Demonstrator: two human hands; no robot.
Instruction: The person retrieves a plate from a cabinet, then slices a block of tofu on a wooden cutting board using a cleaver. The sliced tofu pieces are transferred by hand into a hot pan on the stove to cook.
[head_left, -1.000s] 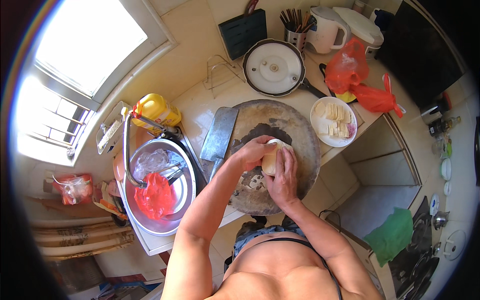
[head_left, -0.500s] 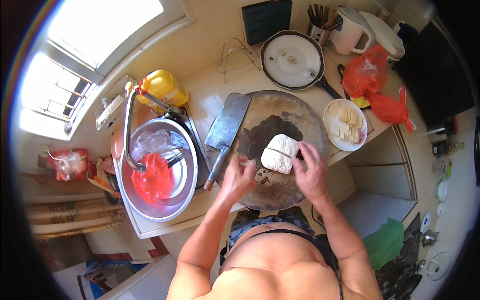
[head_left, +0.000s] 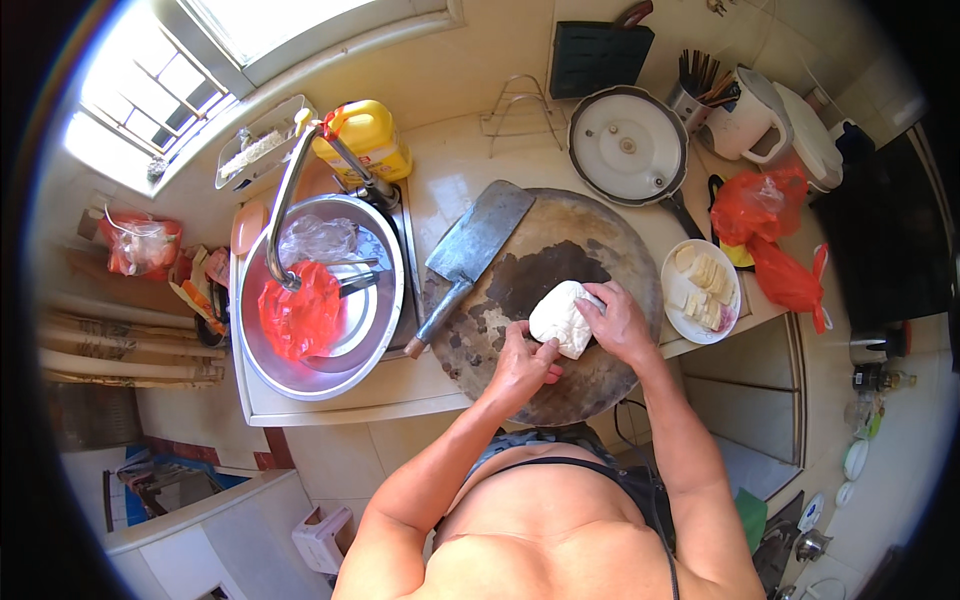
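A pale white block of tofu [head_left: 561, 317], rounded at its corners, is between my two hands over the round wooden chopping board [head_left: 596, 232]. My left hand [head_left: 523, 362] grips its near left side, with the fingers partly tucked beneath. On the right edge, my right hand [head_left: 616, 322] has its thumb and fingers closed on the block. Whether the block touches the board I cannot tell. A wide cleaver [head_left: 483, 236] lies on the board's left side, its wooden handle pointing toward me past the rim.
Right of the board stands a plate [head_left: 672, 313] of pale slices. A metal basin [head_left: 388, 352] holding red and clear plastic bags sits at left under the tap [head_left: 291, 215]. Behind are a yellow jug [head_left: 372, 145] and a pan lid [head_left: 628, 146]; red bags [head_left: 785, 280] lie far right.
Both hands have closed in on the tofu from either side. The cut line across its top, visible before, no longer shows. The view has shifted, while the cleaver stays on the board.
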